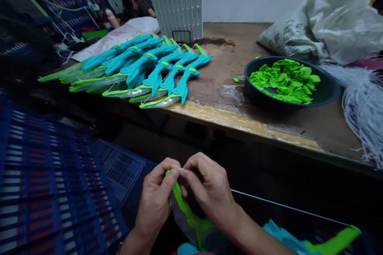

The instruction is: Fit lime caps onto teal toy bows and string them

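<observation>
A green and teal toy bow [187,211] lies across my lap, partly hidden by my forearms. My left hand [157,191] pinches the tip of its green limb. Close against it, my right hand [208,185] is closed in a pinch on a white string [181,169], whose short end shows between the fingertips at that tip. Past my right wrist, the string [287,206] runs taut to the bow's other green tip [353,231] at the lower right. How the string meets the near tip is hidden by my fingers.
Several teal and green bows [149,63] lie stacked on the table [227,50]. A dark bowl [329,91] holds green pieces; white strings [365,107] and a plastic sack [302,28] are at right. Blue crates [44,183] stand left. Another person [146,6] is behind the table.
</observation>
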Demonstrator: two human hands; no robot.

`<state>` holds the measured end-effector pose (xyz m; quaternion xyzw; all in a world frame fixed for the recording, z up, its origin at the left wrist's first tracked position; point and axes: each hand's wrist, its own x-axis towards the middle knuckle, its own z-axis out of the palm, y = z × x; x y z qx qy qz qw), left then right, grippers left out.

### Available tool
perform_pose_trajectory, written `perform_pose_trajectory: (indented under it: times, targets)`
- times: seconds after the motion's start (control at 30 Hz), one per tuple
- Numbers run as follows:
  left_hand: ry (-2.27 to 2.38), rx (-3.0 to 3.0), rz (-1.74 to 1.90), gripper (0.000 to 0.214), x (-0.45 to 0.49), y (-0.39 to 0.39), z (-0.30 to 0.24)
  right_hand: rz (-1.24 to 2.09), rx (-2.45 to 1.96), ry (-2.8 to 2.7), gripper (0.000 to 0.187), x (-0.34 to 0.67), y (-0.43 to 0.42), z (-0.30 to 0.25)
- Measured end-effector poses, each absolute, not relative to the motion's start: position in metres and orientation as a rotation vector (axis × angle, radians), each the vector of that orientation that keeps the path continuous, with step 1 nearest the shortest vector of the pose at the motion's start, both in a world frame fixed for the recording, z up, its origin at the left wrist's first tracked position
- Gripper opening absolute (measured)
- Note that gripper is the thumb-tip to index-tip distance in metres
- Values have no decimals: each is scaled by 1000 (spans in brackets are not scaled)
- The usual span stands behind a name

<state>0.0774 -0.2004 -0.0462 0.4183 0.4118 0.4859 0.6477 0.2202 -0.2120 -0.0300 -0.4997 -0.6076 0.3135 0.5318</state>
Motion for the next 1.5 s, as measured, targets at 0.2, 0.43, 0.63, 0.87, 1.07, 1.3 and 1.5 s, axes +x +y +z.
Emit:
perform_pose_trajectory:
  times: [0.2, 0.43, 0.63, 0.87, 1.07, 1.3, 1.5]
  targets:
    - [984, 869, 1090, 22, 86, -199, -44, 578, -1057, -1604, 18, 225, -213, -35]
    - [901, 792, 1039, 25, 83, -195, -43, 523, -953, -1719, 16, 228, -204, -31]
    - [954, 899, 1058, 22, 84, -196, -46, 765, -1113, -1508, 12, 226, -206, -29]
    - [899, 877, 1023, 24, 82, -198, -51, 463, -1065, -1668, 14, 226, -209, -40]
    - [883, 831, 1011, 24, 84, -199, -51, 386, -1065, -1675, 14, 222, -211, -47]
    - [928, 867, 1035, 24, 85, -200, -50, 370, -1133, -1580, 14, 223, -213, -44]
    - [913, 874, 1025, 25, 83, -200, -50, 436, -1107, -1556, 11, 226, -216, -39]
